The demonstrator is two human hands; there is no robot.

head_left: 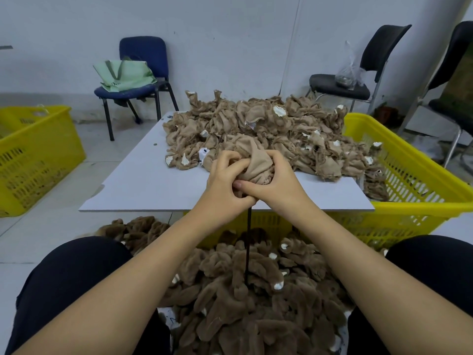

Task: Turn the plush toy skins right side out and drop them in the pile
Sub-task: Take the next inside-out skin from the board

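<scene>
Both my hands grip one tan inside-out plush skin (258, 162) above the front edge of the white table (143, 185). My left hand (225, 180) curls round its left side; my right hand (276, 180) bunches the fabric from the right, thumb pointing left. A thin dark rod (247, 252) runs down from under my hands. Behind them a heap of inside-out tan skins (256, 129) covers the table's far half. On the floor between my knees lies the pile of furry brown skins (256, 290), turned right side out.
A yellow crate (409, 180) stands at the right under the table edge, another yellow crate (35, 155) at the left. A blue chair (143, 73) with a green bag and two black chairs (358, 73) stand by the wall.
</scene>
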